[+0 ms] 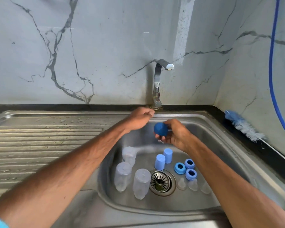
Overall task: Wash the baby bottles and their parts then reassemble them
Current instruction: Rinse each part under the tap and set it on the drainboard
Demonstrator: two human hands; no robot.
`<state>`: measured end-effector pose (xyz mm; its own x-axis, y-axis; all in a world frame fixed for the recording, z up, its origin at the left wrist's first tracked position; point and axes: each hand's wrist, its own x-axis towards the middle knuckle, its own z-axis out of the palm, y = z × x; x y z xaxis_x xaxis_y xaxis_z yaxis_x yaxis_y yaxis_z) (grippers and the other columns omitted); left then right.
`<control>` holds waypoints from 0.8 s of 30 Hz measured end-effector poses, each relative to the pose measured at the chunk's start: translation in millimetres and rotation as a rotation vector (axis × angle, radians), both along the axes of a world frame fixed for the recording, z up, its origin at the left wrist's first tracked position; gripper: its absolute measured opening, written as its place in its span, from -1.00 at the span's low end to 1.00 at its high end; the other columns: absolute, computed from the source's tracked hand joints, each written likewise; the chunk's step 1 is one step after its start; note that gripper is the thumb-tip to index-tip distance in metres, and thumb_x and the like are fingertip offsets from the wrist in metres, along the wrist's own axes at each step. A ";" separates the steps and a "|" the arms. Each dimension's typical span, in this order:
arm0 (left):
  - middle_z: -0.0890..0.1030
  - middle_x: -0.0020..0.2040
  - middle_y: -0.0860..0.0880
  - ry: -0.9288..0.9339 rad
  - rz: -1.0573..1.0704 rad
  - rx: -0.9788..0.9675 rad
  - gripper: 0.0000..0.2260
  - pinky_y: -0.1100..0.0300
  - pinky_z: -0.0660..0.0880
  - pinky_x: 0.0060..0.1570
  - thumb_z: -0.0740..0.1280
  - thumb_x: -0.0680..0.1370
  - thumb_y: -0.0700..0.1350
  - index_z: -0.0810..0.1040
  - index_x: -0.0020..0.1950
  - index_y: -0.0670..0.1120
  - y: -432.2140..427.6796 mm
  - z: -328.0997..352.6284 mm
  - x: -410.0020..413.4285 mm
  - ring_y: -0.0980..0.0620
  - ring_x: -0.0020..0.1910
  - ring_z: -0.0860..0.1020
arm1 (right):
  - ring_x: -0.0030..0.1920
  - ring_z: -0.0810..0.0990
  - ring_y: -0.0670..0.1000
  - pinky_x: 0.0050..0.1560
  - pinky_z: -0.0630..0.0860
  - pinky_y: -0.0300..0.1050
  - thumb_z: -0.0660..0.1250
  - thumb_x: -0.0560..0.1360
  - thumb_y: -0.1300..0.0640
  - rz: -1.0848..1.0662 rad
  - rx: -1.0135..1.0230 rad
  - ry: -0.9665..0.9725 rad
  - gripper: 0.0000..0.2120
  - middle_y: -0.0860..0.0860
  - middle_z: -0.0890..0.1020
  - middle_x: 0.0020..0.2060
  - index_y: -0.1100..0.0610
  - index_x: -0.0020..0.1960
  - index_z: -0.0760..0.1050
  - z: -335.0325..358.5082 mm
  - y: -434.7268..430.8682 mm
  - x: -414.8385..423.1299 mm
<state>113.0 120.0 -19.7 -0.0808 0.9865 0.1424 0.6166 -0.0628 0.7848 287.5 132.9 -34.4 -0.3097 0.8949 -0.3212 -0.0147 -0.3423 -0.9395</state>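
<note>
- Head view: a smooth steel sink [220, 145] with a rounded basin fills the lower middle. A ribbed drainboard [39, 145] lies to its left, with droplets along its back edge.
- The right hand [174, 134] is at frame centre, above the basin. Its fingers curl round a dark cap [161, 129], which is matt blue and domed.
- The left hand [141, 118] is just left of it, fingers curled at the foot of the tap [157, 79]. I cannot tell whether it grips anything.
- Three clear, cloudy bottles [141, 183] stand mouth-down, lower left in the basin.
- Two pale caps [160, 162], cylindrical, stand just above the slotted drain [160, 181].
- Three blue rings [180, 168] cluster to the right of the caps, touching one another. Three clear teats [193, 184] stand in a row below them.
- A strip of bare steel runs between the bottles and the pale caps.
- A fluffy blue-and-white brush [243, 125] lies on the black counter [237, 140] at the right edge.
- A blue hose [272, 63] hangs against the veined marble wall [105, 46].
</note>
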 end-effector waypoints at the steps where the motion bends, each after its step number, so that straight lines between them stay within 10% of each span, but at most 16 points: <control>1: 0.64 0.22 -0.08 -0.052 -0.016 -0.017 -0.75 -0.01 0.58 0.21 0.21 0.72 -0.12 0.59 0.32 -0.14 -12.0 -6.7 -1.1 -0.01 0.10 0.62 | -0.33 0.66 0.12 -0.42 0.52 -0.19 0.18 0.70 0.13 0.044 -0.076 0.063 -0.74 0.39 0.67 0.09 0.32 0.22 0.46 0.5 -2.9 -1.5; 4: 0.67 0.20 -0.08 -0.190 -0.068 -0.034 -0.72 -0.04 0.63 0.18 0.25 0.71 -0.01 0.59 0.34 -0.10 -41.8 -16.9 1.3 -0.09 0.13 0.68 | -0.45 0.64 0.07 -0.58 0.45 -0.29 0.13 0.73 0.13 0.126 -0.171 0.180 -0.67 0.40 0.63 0.12 0.38 0.27 0.46 -2.6 -3.4 -9.5; 10: 0.72 -0.12 0.11 0.112 -0.008 0.146 -0.69 0.16 0.63 -0.07 0.50 0.52 0.16 0.66 0.13 0.00 -61.5 -18.3 9.9 0.16 -0.15 0.69 | -0.61 0.37 -0.14 -0.69 0.20 -0.38 -0.01 0.72 0.08 0.243 -0.081 -0.007 -0.64 0.10 0.59 -0.44 0.23 0.06 0.51 -1.3 -8.9 -21.4; 15: 0.73 -0.11 0.08 0.205 0.145 0.193 -0.63 0.15 0.60 -0.06 0.51 0.43 0.24 0.70 0.04 -0.01 -72.9 -9.1 -9.9 0.12 -0.12 0.66 | -0.44 0.64 0.05 -0.52 0.36 -0.25 -0.14 0.72 -0.29 0.328 0.102 -0.304 -0.28 0.22 0.75 -0.16 0.30 0.17 0.51 -3.9 -20.6 -24.0; 24: 0.72 -0.02 0.04 0.324 0.564 0.022 -0.58 0.11 0.58 0.06 0.55 0.39 0.23 0.68 0.11 -0.01 -149.7 -11.0 -122.6 0.02 0.01 0.67 | -0.24 0.76 0.05 -0.40 0.62 -0.07 0.20 0.71 -0.11 0.420 0.646 -0.537 -0.54 0.09 0.74 -0.07 0.25 0.02 0.66 -8.0 -61.9 -62.9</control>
